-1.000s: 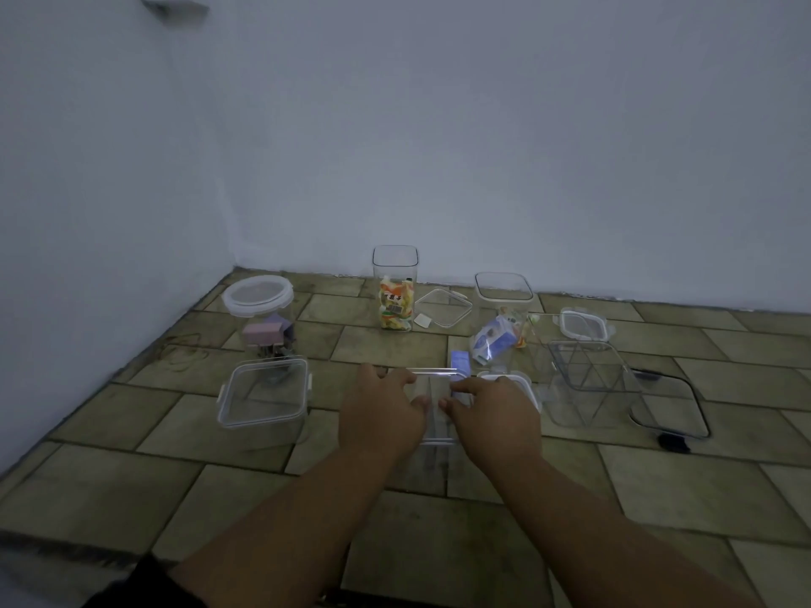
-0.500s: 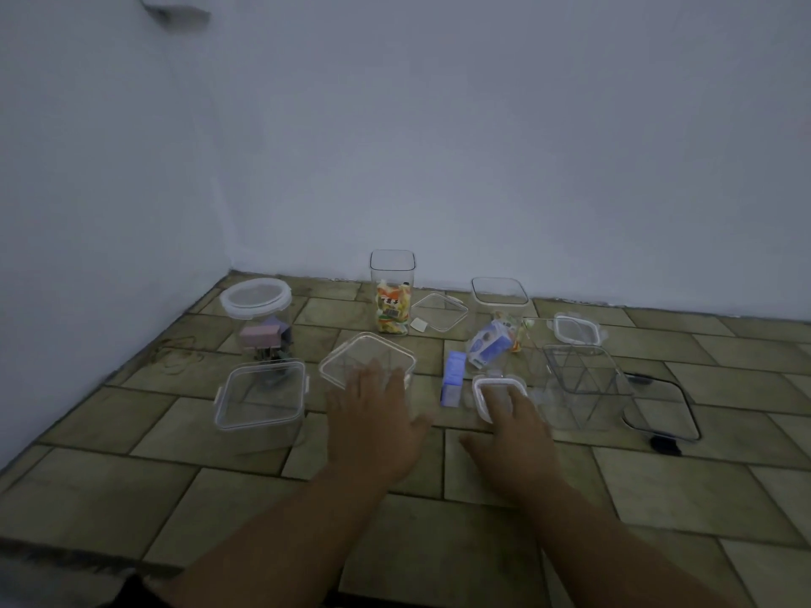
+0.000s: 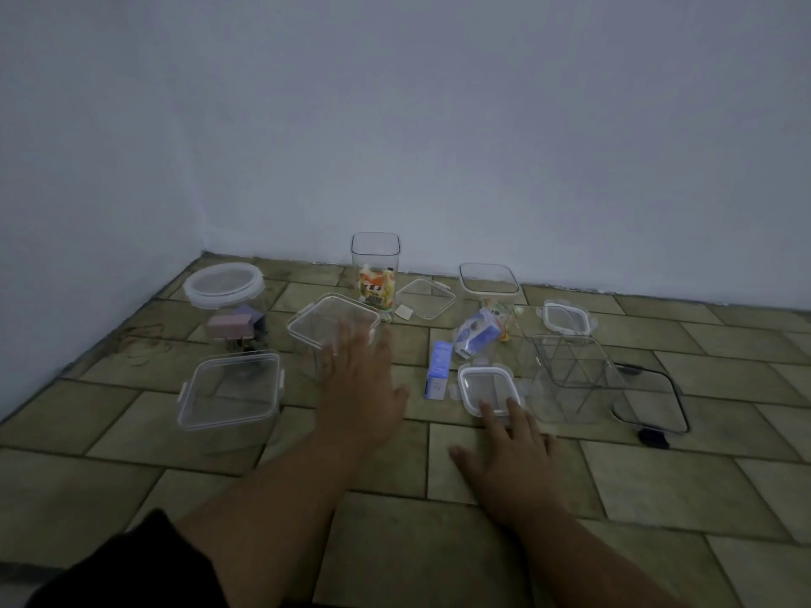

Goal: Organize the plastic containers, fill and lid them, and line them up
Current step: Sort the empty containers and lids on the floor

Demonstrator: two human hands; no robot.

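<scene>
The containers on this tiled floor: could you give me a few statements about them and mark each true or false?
1. The round jar at far left has its lid on. True.
2. The tall jar by the wall is empty. False: a colourful packet sits inside it.
3. The left hand reaches the clear square box. True.
4. The right hand holds the small blue carton. False: it lies open by the white-rimmed lid, and the carton stands apart to the left.
5. The floor is carpeted. False: it is tiled.
</scene>
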